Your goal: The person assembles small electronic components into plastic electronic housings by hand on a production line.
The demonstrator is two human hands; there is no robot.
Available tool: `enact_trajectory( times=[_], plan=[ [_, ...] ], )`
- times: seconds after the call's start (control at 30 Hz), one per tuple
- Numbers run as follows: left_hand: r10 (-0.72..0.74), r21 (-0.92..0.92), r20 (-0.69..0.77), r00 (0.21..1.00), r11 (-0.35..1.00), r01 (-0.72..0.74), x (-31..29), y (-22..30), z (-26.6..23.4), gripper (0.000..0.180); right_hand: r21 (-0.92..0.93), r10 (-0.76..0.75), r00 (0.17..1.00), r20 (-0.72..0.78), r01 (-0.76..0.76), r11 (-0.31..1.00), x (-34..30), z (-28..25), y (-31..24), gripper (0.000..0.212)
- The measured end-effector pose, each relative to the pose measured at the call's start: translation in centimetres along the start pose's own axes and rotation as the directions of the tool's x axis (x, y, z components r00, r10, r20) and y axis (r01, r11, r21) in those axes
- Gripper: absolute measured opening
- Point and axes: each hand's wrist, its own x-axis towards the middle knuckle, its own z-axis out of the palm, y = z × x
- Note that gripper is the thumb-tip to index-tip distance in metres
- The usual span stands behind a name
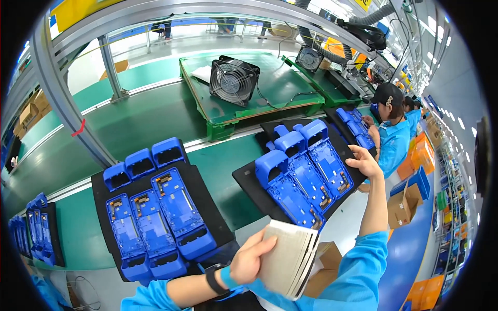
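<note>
My left hand (pixel 251 259) is closed on a thick stack of flat beige-grey sheets (pixel 288 256), its thumb lying across the top one. A black foam tray (pixel 248 179) in front of it carries three blue plastic housings (pixel 311 181) with open frames at their far ends and small flex cables inside. My right hand (pixel 364 161) grips this tray's right edge, fingers closed round it. The tray is tilted and its near end is partly hidden by the stack. Left of it, a second black tray (pixel 215 220) bears three similar blue housings (pixel 176 202).
The green bench (pixel 78 223) runs across; more blue housings (pixel 41 228) stand far left. Behind, a fan (pixel 233 80) sits on a raised green platform (pixel 280 98). A metal post (pixel 67 103) rises at left. A co-worker (pixel 391 135) handles blue parts at right, near cardboard boxes (pixel 404 207).
</note>
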Motion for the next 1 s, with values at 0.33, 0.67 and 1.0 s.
enact_trajectory(
  times=[0.33, 0.67, 1.0],
  plan=[
    [0.053, -0.005, -0.09, 0.994, 0.999, -0.054, 9.7, -4.7, -0.8, 0.04, -0.521, -0.034, 0.965, -0.258, -0.11, 0.846, 8.2, -4.0, 1.7, 0.063],
    [-0.093, -0.194, -0.154, 0.984, 0.979, 0.062, 12.4, -6.7, -1.7, 0.042, -0.136, -0.243, 0.321, -0.915, 0.321, 0.937, -2.5, 3.6, 9.4, 0.018],
    [-0.254, -0.359, 0.069, 0.965, 0.896, 0.261, 14.3, -8.2, -1.6, 0.042, 0.642, -0.04, 0.722, -0.691, 0.638, 0.425, -12.3, 24.3, 13.4, 0.066]
  ],
)
